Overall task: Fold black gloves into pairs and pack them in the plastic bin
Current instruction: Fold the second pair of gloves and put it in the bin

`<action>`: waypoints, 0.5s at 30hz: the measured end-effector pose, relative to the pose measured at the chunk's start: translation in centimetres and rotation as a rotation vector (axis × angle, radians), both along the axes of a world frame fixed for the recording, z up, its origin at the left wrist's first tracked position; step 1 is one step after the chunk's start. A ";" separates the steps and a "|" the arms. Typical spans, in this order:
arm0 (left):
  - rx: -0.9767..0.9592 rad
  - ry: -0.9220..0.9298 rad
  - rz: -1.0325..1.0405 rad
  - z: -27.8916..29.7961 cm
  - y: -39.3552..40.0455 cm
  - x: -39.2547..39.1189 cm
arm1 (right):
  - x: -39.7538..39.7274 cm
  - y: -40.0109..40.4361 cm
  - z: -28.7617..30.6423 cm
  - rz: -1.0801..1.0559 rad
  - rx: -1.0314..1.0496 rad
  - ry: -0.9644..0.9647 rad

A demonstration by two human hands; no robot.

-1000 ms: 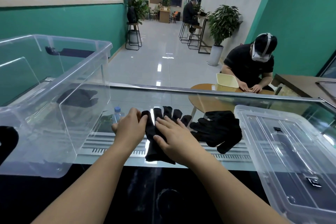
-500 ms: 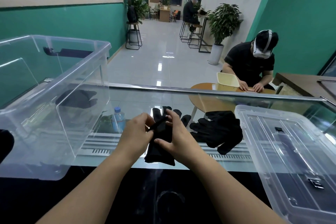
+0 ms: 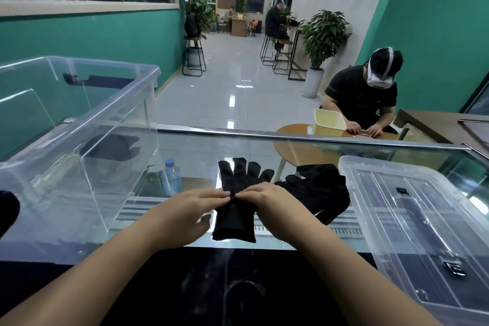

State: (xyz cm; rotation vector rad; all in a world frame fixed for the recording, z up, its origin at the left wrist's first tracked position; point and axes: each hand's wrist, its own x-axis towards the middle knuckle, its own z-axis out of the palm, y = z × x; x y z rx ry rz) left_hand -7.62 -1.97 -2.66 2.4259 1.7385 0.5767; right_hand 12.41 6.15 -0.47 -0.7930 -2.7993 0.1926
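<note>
A black glove (image 3: 239, 193) lies flat on the glass counter, fingers pointing away from me, cuff toward me. My left hand (image 3: 190, 213) and my right hand (image 3: 272, 201) meet over its middle, fingertips pinching the fabric. A pile of more black gloves (image 3: 320, 193) sits just right of it. The clear plastic bin (image 3: 79, 156) stands at the left, with a folded black glove bundle (image 3: 111, 147) inside.
The bin's clear lid (image 3: 412, 222) lies at the right on the counter. A water bottle (image 3: 172, 180) shows below the glass. Beyond the counter a person sits at a round table with a cream basket (image 3: 329, 120).
The glove was bunched up between both hands half a second ago; now it lies spread flat with its fingers fanned out, and both hands pinch it at its middle.
</note>
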 end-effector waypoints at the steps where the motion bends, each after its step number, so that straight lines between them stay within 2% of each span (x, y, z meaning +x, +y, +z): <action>1: -0.054 -0.045 0.010 0.0 -0.2 0.1 | 0.3 -0.2 0.1 -0.001 -0.029 -0.009; 5: -0.074 -0.120 0.055 -0.4 -0.4 0.5 | 1.2 -1.3 0.4 -0.006 -0.134 -0.036; 9: 0.040 -0.121 0.107 -1.1 -0.3 1.4 | 1.9 -1.7 0.0 -0.022 -0.229 -0.054; 15: 0.121 -0.085 0.156 -0.8 -0.8 2.2 | 1.9 -1.8 -0.7 -0.030 -0.222 -0.007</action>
